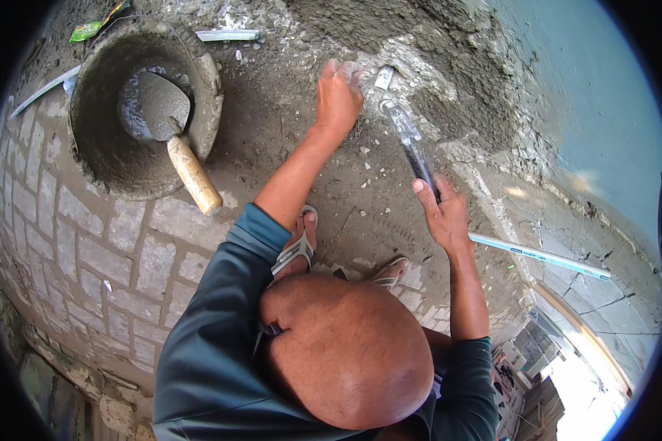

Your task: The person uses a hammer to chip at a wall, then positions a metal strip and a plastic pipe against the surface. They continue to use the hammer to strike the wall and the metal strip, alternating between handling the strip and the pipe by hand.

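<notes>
My right hand (443,212) is wrapped around the black grip of a hammer (404,126), whose shiny metal end points up toward the rough wall base. Just beyond that end a short white piece (384,77), like a pipe stub, sits against the broken plaster (456,110). Left of it, my left hand (339,94) is closed with curled fingers close to the wall; I cannot tell what is in them.
A mortar-caked bucket (88,147) stands at left, with a wooden-handled trowel (193,175) resting in it. White strips (228,34) lie by the wall. A light-blue pipe (541,254) extends right of my right wrist. Paving blocks (110,257) cover the ground; plaster crumbs lie between my hands.
</notes>
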The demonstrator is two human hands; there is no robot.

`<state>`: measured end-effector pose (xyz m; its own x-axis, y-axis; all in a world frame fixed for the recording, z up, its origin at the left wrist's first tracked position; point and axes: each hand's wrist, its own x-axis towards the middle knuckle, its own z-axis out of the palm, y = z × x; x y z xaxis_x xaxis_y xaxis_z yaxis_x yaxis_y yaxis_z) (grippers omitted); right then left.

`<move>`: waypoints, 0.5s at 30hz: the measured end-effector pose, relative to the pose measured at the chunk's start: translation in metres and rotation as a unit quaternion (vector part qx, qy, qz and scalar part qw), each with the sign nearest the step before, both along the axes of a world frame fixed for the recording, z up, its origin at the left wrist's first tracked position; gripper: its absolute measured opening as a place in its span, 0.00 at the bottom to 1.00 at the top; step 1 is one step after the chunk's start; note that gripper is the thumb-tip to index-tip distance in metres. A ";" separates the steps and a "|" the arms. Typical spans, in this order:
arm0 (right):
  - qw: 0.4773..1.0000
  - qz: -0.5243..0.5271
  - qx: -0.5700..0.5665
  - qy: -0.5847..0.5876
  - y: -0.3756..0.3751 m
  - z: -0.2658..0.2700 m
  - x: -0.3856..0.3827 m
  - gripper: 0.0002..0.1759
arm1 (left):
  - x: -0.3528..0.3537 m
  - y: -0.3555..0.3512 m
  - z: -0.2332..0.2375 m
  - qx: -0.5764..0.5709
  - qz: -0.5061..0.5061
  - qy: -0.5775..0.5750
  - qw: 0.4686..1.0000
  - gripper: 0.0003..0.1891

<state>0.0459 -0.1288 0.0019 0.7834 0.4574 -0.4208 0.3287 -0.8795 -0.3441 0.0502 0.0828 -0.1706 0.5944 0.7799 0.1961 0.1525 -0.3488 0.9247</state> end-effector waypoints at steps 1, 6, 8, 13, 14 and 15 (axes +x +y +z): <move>1.000 -0.001 0.001 0.000 -0.002 -0.001 0.000 0.33 | 0.002 0.001 0.002 0.012 0.019 -0.014 1.000 0.07; 1.000 -0.006 0.015 0.017 -0.006 0.000 -0.001 0.34 | 0.019 0.006 0.004 0.072 0.045 -0.058 0.995 0.06; 1.000 -0.007 0.013 0.020 -0.005 0.000 -0.001 0.34 | 0.022 0.009 0.005 0.048 0.019 -0.134 0.990 0.06; 1.000 -0.008 0.011 0.015 -0.007 -0.002 -0.001 0.35 | 0.016 0.001 -0.001 0.065 0.001 -0.092 0.994 0.05; 1.000 -0.009 0.008 0.017 -0.006 0.000 -0.001 0.35 | 0.015 0.001 -0.004 0.095 0.006 -0.057 0.994 0.05; 1.000 -0.010 0.005 0.019 -0.005 0.001 -0.001 0.35 | 0.013 0.002 -0.004 0.095 0.006 -0.058 0.994 0.05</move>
